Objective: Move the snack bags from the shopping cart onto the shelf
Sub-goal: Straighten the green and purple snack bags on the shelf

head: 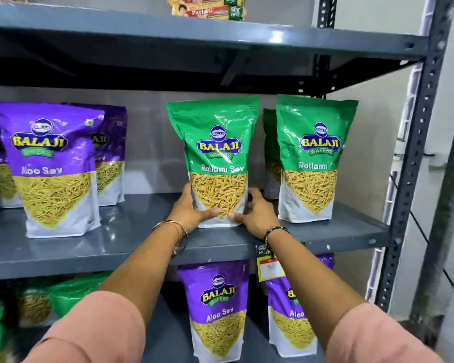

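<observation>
A green Ratlami Sev bag [215, 142] stands upright on the grey middle shelf [131, 247], near its front edge. My left hand [188, 210] grips its lower left side and my right hand [252, 212] grips its lower right side, thumbs on the front. Another green Ratlami bag [311, 158] stands just to the right, with one more green bag [270, 153] behind it. Purple Aloo Sev bags [50, 169] stand at the left of the same shelf. The shopping cart is out of view.
Purple Aloo Sev bags [218, 307] and green bags [71, 292] fill the shelf below. A yellow price tag [269, 268] hangs from the shelf edge. Biscuit packs [207, 7] sit on the top shelf. The rack's upright post [417, 153] is at the right.
</observation>
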